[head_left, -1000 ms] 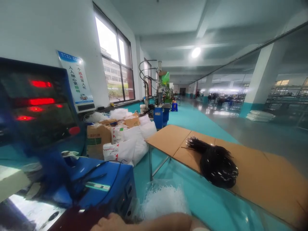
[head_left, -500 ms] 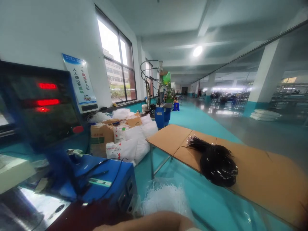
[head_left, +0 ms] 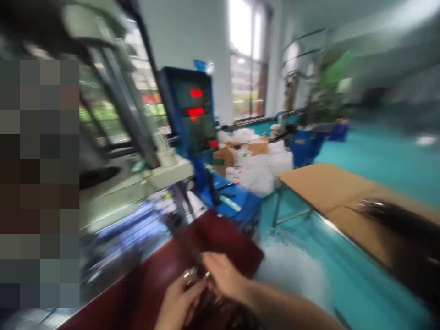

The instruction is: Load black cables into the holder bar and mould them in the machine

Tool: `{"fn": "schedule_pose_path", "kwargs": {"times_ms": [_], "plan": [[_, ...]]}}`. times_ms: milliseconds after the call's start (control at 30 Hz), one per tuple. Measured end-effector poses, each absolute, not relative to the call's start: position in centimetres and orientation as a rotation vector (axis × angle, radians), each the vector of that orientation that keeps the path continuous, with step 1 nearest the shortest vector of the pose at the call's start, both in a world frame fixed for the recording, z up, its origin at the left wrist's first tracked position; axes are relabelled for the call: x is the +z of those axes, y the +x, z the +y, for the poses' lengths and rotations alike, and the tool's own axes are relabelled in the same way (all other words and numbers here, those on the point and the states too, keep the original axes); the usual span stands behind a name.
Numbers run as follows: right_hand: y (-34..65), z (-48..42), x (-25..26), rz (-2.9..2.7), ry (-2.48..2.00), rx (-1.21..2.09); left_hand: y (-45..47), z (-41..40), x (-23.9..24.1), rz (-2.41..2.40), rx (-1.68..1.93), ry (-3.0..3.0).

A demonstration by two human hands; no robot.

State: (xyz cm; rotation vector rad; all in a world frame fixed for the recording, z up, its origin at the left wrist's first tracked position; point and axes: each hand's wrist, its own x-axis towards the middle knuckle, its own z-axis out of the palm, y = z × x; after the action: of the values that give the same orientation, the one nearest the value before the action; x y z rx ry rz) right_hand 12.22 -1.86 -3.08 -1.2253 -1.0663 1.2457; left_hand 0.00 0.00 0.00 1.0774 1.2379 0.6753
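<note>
My left hand [head_left: 180,300] and my right hand [head_left: 225,277] meet low in the view, over a dark red tabletop [head_left: 220,238]. Both are closed with fingers bent around black cables [head_left: 237,314], which run down between and below them. Small shiny metal ends [head_left: 190,277] show at the fingertips of the left hand. Motion blur hides the exact grip and how many cables are held.
A machine with a pale platen [head_left: 137,188] stands at the left. Behind the tabletop is a blue control box [head_left: 192,114] with red digits. At right, a brown table [head_left: 323,183] bears a black cable bundle [head_left: 405,224]. White sacks [head_left: 254,174] are piled by the window.
My view has swung left and down, bringing the machine and red tabletop in. Only one forearm or hand showed at the bottom edge before; now both hands are visible together.
</note>
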Motion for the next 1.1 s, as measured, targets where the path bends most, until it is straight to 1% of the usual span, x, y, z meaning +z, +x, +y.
{"fn": "schedule_pose_path", "kwargs": {"times_ms": [67,200,367,767,967,1100], "plan": [[12.5,-1.8,-2.8,-1.11,-1.177,1.297,-0.1,0.7,-0.6,1.106,0.622,1.18],[12.6,-1.6,-2.4,-1.151,-1.197,1.256,-0.3,1.3,-0.7,1.042,0.64,1.135],[12.5,-1.9,-2.0,-1.142,-1.253,1.293,-0.3,1.0,-0.1,1.018,0.66,1.071],[11.7,-1.8,-1.8,-1.252,-1.347,1.149,-0.2,1.1,-0.4,1.037,0.671,1.094],[12.0,-1.9,-1.9,-1.107,-1.344,1.256,-1.4,1.8,-0.8,0.939,0.765,1.058],[12.3,-1.8,-2.5,-1.048,-1.352,1.26,-1.4,2.2,-0.7,0.926,0.766,1.087]]}}
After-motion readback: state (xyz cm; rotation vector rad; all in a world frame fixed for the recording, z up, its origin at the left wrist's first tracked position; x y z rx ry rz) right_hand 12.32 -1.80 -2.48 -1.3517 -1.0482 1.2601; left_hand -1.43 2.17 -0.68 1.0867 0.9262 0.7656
